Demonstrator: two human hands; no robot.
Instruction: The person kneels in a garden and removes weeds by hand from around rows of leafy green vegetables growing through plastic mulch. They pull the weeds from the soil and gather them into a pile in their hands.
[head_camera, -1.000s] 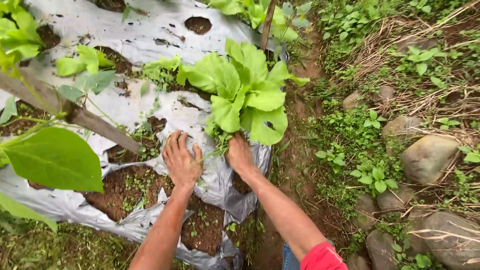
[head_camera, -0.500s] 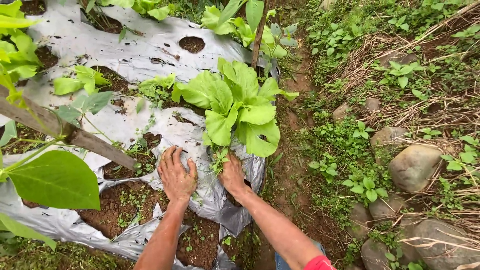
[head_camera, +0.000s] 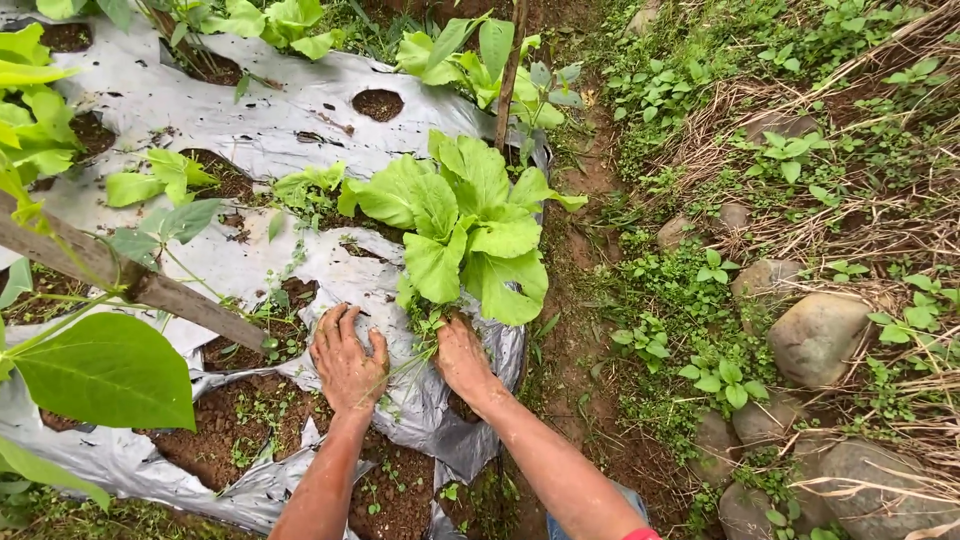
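A leafy green plant (head_camera: 470, 225) grows through a hole in the silver plastic mulch sheet (head_camera: 260, 110). My right hand (head_camera: 460, 358) is at the plant's base, fingers curled under the lowest leaves around a tuft of small weeds (head_camera: 432, 322); the fingertips are hidden. Thin weed stems (head_camera: 400, 372) trail from it toward my left hand (head_camera: 347, 362), which lies flat, palm down and fingers apart, on the crumpled plastic just left of the plant, beside a torn patch of bare soil (head_camera: 250, 410).
A slanted wooden stake (head_camera: 150, 285) crosses at the left with a big leaf (head_camera: 110, 370) in front of it. Smaller seedlings (head_camera: 150, 180) stand in other holes. A thin upright stick (head_camera: 510, 70) rises behind the plant. Rocks (head_camera: 815, 335) and weeds line the dirt furrow (head_camera: 580, 340) on the right.
The view has tilted, so both hands and the plant sit lower in the picture. My left hand has slid slightly toward me on the plastic. My right hand stays at the plant's base.
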